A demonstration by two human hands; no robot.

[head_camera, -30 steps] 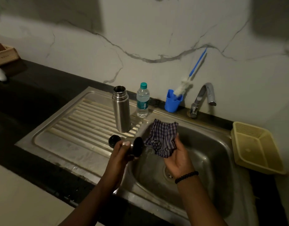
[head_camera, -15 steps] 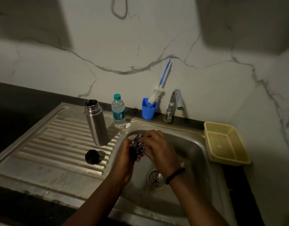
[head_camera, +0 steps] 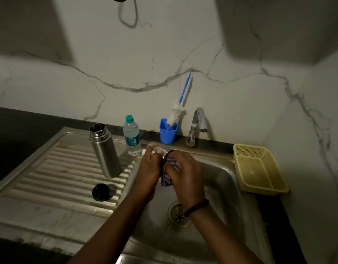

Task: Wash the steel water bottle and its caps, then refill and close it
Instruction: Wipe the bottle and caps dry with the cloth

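Note:
The open steel bottle (head_camera: 104, 151) stands upright on the ribbed drainboard (head_camera: 50, 180). A black inner cap (head_camera: 100, 192) lies on the drainboard in front of it. Over the sink basin (head_camera: 219, 180), my left hand (head_camera: 148, 172) grips the steel outer cap (head_camera: 161, 149) on its side. My right hand (head_camera: 185, 174) presses a checked cloth (head_camera: 167, 178) into the cap's open end. Most of the cap and cloth is hidden by my fingers.
A small plastic water bottle (head_camera: 132, 136) and a blue cup (head_camera: 167, 133) holding a bottle brush (head_camera: 175, 116) stand at the back rim. The tap (head_camera: 197, 124) is behind the basin, a yellow basket (head_camera: 259, 168) to its right, the drain (head_camera: 176, 212) below my wrists.
The cloth hung loose beside the cap a second ago; now my right hand has bunched it into the cap. Both hands moved together over the basin, and my head turned right.

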